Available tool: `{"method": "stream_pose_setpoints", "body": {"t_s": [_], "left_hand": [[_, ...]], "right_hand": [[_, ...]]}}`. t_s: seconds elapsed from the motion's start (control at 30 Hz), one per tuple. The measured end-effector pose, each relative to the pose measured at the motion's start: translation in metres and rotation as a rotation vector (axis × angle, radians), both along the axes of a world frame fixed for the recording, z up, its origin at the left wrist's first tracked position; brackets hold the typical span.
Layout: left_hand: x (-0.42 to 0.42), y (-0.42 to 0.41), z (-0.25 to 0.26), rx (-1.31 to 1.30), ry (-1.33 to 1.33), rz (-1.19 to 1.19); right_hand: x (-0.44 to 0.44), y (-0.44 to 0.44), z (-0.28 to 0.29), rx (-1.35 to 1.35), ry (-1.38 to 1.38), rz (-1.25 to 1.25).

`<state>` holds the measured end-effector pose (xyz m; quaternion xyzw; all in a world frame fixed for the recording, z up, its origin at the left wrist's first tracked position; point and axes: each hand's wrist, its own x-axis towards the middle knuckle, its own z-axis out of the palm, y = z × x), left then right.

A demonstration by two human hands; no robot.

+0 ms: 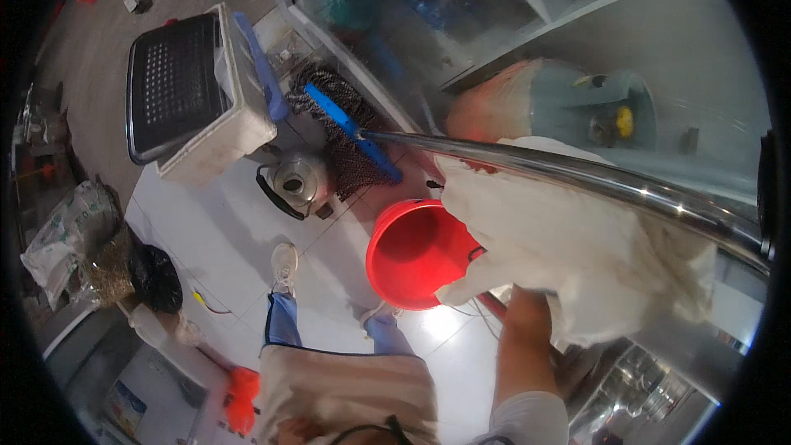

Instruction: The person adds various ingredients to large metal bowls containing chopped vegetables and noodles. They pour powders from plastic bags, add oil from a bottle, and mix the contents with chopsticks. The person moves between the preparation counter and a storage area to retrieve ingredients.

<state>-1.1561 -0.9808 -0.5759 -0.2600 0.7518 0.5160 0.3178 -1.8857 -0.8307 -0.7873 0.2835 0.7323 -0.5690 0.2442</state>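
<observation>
My right forearm (525, 340) reaches up to a large off-white cloth (550, 216), which hides the hand and whatever it may hold. Below the cloth's left edge stands a red plastic bucket (411, 253), its inside partly covered by the cloth. A mop's shiny metal handle (593, 176) runs across the top of the cloth. Its blue head (355, 133) and dark strands rest on the floor near the glass. At the bottom edge, in front of the beige apron (346, 383), a small part of my left hand (298, 429) shows; its fingers are unclear.
A metal kettle (296, 184) stands on the tiles beside the mop. A white bin (228, 130) with a black perforated basket (173, 86) is farther left. Plastic bags (77, 235) lie at left. Behind glass sits what looks like a gas cylinder (494, 102).
</observation>
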Motion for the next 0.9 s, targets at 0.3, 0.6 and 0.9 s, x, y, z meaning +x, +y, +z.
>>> {"method": "stream_pose_setpoints", "body": {"t_s": [0.3,0.6,0.9], "left_hand": [[0.003,0.024,0.009,0.001,0.105,0.055],[0.008,0.023,0.026,-0.020,0.228,0.059],[0.003,-0.012,0.055,-0.061,0.324,0.090]], "right_hand": [[-0.029,-0.013,-0.016,-0.158,0.095,-0.179],[-0.024,-0.016,0.027,-0.252,0.157,-0.304],[0.020,-0.017,0.114,-0.345,0.220,-0.427]]}}
